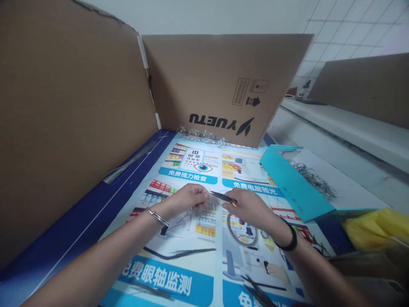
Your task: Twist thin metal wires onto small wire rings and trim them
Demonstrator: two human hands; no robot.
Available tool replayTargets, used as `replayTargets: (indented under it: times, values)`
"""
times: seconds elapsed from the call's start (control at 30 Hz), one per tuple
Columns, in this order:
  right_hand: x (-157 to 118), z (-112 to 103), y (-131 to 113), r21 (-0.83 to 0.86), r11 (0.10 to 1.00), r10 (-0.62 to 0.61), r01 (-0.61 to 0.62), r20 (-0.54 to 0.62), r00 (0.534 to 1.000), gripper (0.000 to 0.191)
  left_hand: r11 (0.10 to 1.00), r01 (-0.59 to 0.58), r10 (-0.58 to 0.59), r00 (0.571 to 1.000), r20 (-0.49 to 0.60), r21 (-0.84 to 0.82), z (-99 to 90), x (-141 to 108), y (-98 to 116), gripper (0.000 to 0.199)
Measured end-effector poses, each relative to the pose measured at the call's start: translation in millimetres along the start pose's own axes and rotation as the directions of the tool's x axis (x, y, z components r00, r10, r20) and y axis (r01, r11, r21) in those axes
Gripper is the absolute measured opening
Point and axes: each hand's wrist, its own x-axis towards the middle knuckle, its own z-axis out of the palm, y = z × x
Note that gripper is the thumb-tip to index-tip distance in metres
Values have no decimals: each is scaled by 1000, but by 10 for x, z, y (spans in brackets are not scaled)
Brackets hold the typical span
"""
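Note:
Over the middle of a printed poster (219,238), my left hand (191,197) has thumb and fingers pinched together on thin wire that is hard to make out. My right hand (247,207) is wrapped round dark pointed pliers or scissors (223,197), whose tip points left at the left fingertips. Below the right hand a ring-shaped roll (242,232) lies on the poster. A bundle of dark wires (191,253) lies below the left hand. Another dark pointed tool (255,292) is at the bottom edge.
Cardboard panels (211,76) stand at the back and left (73,106). A teal box (295,183) at the right holds tangled wire pieces (315,179). Clear, shiny pieces (204,135) line the back panel. Straight wires (128,164) lie at the left; a yellow bag (377,228) sits at the right.

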Motion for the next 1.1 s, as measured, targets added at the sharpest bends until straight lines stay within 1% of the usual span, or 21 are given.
replayTargets:
  times: [0.07, 0.2, 0.4, 0.57, 0.73, 0.9, 1.1]
  values:
    - [-4, -1, 2, -17, 1000, 2, -2, -5, 1000, 19, 1000, -6, 5, 1000, -6, -19, -5, 3, 4, 19]
    - [-13, 4, -22, -67, 995, -68, 67, -5, 998, 14, 999, -20, 20, 1000, 14, -28, -18, 11, -9, 19]
    - [-31, 33, -69, -263, 960, -121, 98, -73, 990, 11, 1000, -10, 10, 1000, 16, 15, -30, 28, -52, 19]
    - [-34, 54, -66, -392, 912, -180, 123, -112, 977, 6, 999, -30, 29, 999, 31, 32, -46, 28, -66, 17]
    - [-26, 70, -56, -403, 901, -217, 158, -106, 970, 6, 998, -38, 36, 998, 45, 45, -55, 25, -73, 16]
    - [-26, 97, -39, -405, 900, -233, 162, -132, 964, 7, 998, -47, 45, 998, 46, 42, -65, 31, -89, 15]
    - [-14, 112, -21, -422, 888, -261, 182, -137, 956, 8, 999, -38, 37, 998, 52, 35, -75, 25, -97, 16]
